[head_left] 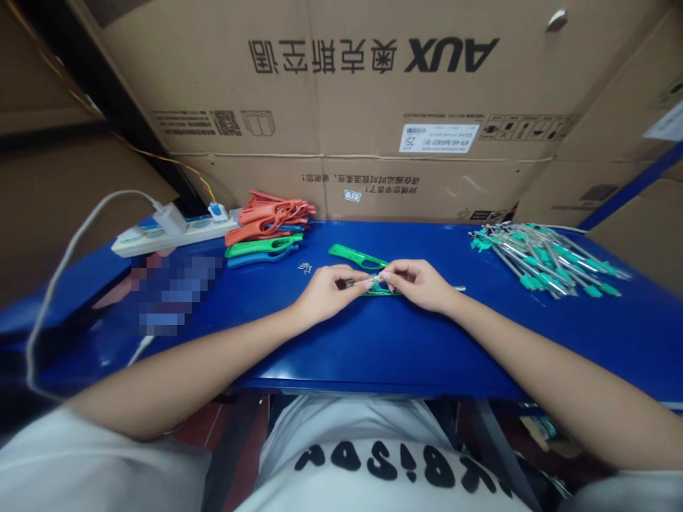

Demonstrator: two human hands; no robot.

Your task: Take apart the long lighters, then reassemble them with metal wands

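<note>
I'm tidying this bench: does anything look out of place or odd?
The brown cardboard sheet behind the glossy blue table looks odd: its large black lettering is upside down. Small silvery pieces lie loose near the bare left hand, but nothing looks spilled.

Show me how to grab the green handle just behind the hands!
Take the green handle by its left end, probably pinching from the left and above: that end sticks out uncovered, while the right hand is in the way at the other.

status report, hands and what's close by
Left hand pinching slim see-through part. Right hand fingertips at its right end, exact grip too small to tell. Green casing just beyond both; rod pile off to the right.
</note>
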